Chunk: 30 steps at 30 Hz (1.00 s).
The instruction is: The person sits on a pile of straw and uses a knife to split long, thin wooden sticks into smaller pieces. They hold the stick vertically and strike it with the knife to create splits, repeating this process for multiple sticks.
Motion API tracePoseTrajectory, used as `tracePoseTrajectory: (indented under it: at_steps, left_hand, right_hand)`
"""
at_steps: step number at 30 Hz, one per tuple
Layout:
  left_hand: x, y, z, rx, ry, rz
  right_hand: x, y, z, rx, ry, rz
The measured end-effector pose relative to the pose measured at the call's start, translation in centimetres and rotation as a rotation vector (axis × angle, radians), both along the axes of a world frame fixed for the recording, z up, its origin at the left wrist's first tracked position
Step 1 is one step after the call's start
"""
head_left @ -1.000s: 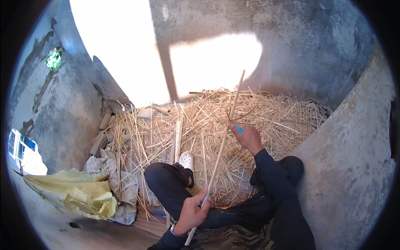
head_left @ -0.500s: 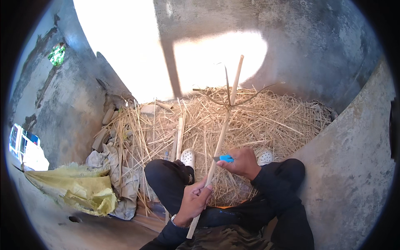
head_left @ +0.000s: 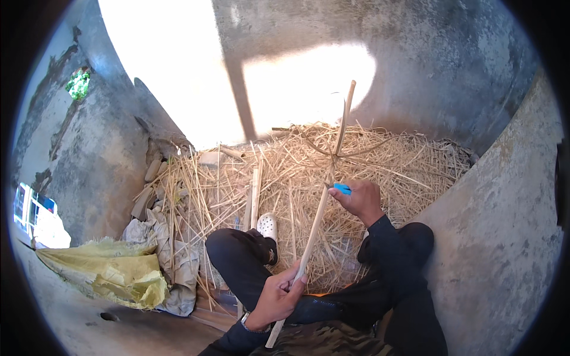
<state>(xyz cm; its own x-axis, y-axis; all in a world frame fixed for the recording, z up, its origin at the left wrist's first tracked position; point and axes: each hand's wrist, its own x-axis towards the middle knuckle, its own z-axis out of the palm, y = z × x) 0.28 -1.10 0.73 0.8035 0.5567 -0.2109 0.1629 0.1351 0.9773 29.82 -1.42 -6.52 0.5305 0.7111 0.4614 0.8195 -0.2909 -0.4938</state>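
Observation:
A long pale wooden stick [head_left: 316, 232] slants from my lap up and away to the right. Near its upper part, thin dry twigs [head_left: 362, 149] branch out from one joint. My left hand [head_left: 281, 298] is closed round the lower part of the stick, close to my lap. In my right hand [head_left: 361, 199] is a utility knife with a blue handle [head_left: 342, 188]. Its blade meets the stick a little below the branching joint. The fingers of my right hand are wrapped round the handle and hide part of it.
Loose straw and shavings [head_left: 409, 160] cover the floor ahead of my feet. Two pale strips of wood [head_left: 255, 196] lie beside my left shoe [head_left: 267, 226]. A torn yellow sack [head_left: 113, 270] lies at the left. Concrete walls [head_left: 439, 65] close in the space.
My right hand has moved the knife up along the stick, away from me, to just below the twigs. The stick has tilted slightly more to the right; my left hand still grips it.

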Motion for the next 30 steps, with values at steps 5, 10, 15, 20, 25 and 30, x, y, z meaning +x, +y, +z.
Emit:
tracePoseTrajectory:
  at_steps: [5, 10, 15, 20, 25, 30]
  left_hand:
    - [-1.2, -0.6, 0.1, 0.03, 0.021, -0.042]
    - [-1.1, 1.1, -1.0, -0.104, 0.024, -0.043]
    - [-0.5, 1.4, -2.6, -0.253, -0.052, 0.05]
    - [0.8, 2.3, -1.8, -0.265, -0.082, 0.082]
    - [0.3, 2.7, -0.9, -0.243, -0.06, 0.036]
    - [0.4, 3.1, -0.9, -0.248, -0.046, 0.007]
  right_hand:
    - [3.1, 1.2, -1.2, -0.156, -0.066, -0.164]
    - [2.7, 1.6, -1.9, -0.237, 0.219, -0.152]
    - [0.1, 0.6, -1.2, -0.263, 0.573, 0.126]
    - [-6.3, -1.8, -0.2, -0.177, 0.17, 0.452]
    - [-5.8, -0.5, -0.3, -0.108, 0.079, 0.365]
    - [-7.4, -1.6, -0.1, -0.063, 0.109, 0.426]
